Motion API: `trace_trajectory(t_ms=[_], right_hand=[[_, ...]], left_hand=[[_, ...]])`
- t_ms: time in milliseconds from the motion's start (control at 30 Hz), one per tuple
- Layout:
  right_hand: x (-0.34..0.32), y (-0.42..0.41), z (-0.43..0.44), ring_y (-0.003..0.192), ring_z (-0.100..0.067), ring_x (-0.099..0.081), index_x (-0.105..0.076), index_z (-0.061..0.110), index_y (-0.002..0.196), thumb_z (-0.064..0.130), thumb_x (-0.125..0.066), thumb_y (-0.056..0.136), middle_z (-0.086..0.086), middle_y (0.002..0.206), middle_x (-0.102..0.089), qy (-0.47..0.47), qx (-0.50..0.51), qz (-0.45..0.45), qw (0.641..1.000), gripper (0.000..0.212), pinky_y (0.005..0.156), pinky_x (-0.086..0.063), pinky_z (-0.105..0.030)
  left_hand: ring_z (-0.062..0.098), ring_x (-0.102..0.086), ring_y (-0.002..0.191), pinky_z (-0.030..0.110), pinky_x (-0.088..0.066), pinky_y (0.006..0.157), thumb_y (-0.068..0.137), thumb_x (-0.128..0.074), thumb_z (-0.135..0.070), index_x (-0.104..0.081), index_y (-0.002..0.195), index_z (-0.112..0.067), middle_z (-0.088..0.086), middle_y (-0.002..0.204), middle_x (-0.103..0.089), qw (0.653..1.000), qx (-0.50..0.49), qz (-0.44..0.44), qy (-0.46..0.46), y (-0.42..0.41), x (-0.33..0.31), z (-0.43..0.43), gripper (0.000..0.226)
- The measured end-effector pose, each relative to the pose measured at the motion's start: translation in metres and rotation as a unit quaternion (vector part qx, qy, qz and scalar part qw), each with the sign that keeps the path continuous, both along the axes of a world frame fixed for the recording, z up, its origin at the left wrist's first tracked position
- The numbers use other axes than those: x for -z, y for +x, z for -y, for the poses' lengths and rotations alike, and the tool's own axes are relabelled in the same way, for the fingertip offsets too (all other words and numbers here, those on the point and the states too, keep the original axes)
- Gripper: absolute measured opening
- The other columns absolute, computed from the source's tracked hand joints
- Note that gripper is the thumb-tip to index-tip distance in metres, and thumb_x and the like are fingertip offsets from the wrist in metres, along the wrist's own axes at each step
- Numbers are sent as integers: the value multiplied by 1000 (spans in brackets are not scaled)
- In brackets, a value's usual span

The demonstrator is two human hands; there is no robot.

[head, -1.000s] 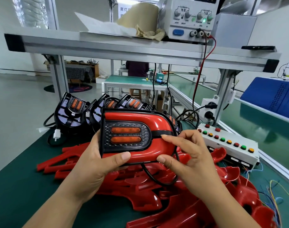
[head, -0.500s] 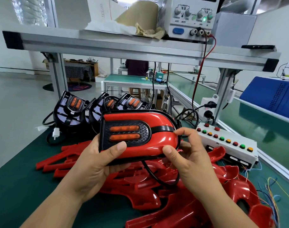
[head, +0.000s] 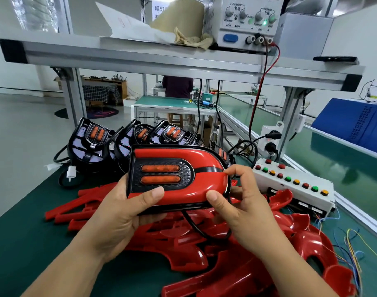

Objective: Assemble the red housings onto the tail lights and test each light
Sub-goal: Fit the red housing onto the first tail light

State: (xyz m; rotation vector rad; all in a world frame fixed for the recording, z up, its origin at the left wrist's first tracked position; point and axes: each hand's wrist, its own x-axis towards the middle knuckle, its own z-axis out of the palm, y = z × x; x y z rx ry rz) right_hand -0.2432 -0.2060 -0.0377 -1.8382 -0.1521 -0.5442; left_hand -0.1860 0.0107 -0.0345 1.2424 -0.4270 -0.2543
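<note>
Glossy red plastic housing (head: 206, 185) sits on the black-framed tail light (head: 138, 185) with 2 amber lens bars (head: 160, 168), held left of the white push-button test box (head: 294, 189). Left hand (head: 123, 215) grips its square end; right hand (head: 245, 211) pinches the rounded end. Judged light, rigid, slippery: hold by the edges, clear of lenses.

At the top of the frame, right of centre, the power supply (head: 245, 22) reads CURRENT, VOLTAGE, COARSE, FINE, ON and OFF, and the white sign (head: 159, 8) to its left begins 尾灯.
</note>
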Motion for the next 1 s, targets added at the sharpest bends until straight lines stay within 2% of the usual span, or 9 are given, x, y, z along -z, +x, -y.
trace_trajectory(t_ms=[67, 133, 200, 267, 367, 467, 533, 667, 1000], right_hand=[[-1, -1, 1, 68, -18, -72, -50, 47, 102, 59, -73, 68, 12, 92, -71, 19, -6, -8, 1000, 43, 58, -57, -29], [-1, -1, 1, 72, -24, -72, -52, 40, 104, 52, -78, 72, 4, 91, -72, 48, -13, -16, 999, 43, 62, -59, -36], [-1, -1, 1, 70, -25, -71, -55, 32, 99, 40, -82, 71, -5, 86, -73, 97, -23, -19, 995, 40, 59, -58, -33], [0, 1, 2, 69, -22, -68, -58, 29, 91, 41, -83, 70, -8, 82, -72, 132, -18, -24, 991, 34, 57, -54, -28], [3, 4, 4, 77, -30, -69, -57, 32, 92, 45, -78, 63, -15, 93, -71, 186, -14, -41, 982, 38, 65, -57, -40], [4, 7, 5, 78, -27, -71, -52, 26, 112, 21, -79, 66, -16, 96, -71, 327, -79, -66, 939, 54, 61, -57, -36], [2, 6, 4, 77, -24, -73, -55, 11, 117, 11, -72, 70, -16, 95, -73, 374, -142, -71, 914, 50, 58, -57, -30], [-1, 4, 4, 81, -25, -73, -64, -2, 109, 12, -64, 80, -19, 98, -73, 362, -188, -60, 911, 32, 63, -58, -30], [-3, 5, 2, 80, -27, -73, -56, -3, 117, 17, -66, 79, -20, 97, -72, 366, -161, -48, 916, 44, 62, -58, -31]], left_hand=[[23, -71, 101, 29, -59, 65, 35, -96, -49, -62, 120, -26, 4, 115, -72, 1000, -2, 7, 0, 0, 1, 1, 95], [24, -70, 103, 29, -59, 67, 37, -96, -49, -65, 116, -32, 4, 117, -71, 1000, 2, 17, 1, 0, 3, 1, 86], [25, -70, 106, 30, -59, 71, 41, -96, -48, -66, 113, -37, 4, 119, -70, 999, 10, 32, 4, 0, 4, 0, 79], [26, -68, 110, 35, -59, 79, 46, -96, -46, -64, 113, -42, 3, 121, -70, 998, 13, 56, 14, 1, 5, 0, 74], [22, -64, 117, 45, -47, 99, 55, -93, -45, -57, 121, -47, 0, 126, -67, 994, 1, 102, 49, 3, 8, -1, 76], [16, -62, 119, 43, -44, 100, 59, -91, -43, -52, 126, -50, -4, 128, -65, 989, -8, 133, 67, 4, 10, 0, 78], [13, -62, 119, 41, -43, 98, 62, -90, -44, -49, 130, -50, -7, 129, -65, 985, -11, 155, 80, 4, 11, -1, 80], [17, -60, 122, 47, -39, 104, 63, -90, -47, -50, 130, -47, -4, 130, -64, 984, -12, 154, 85, 9, 13, -2, 78], [22, -59, 124, 53, -40, 104, 71, -85, -46, -54, 128, -43, -1, 132, -63, 989, 19, 130, 74, 15, 17, 0, 65]])
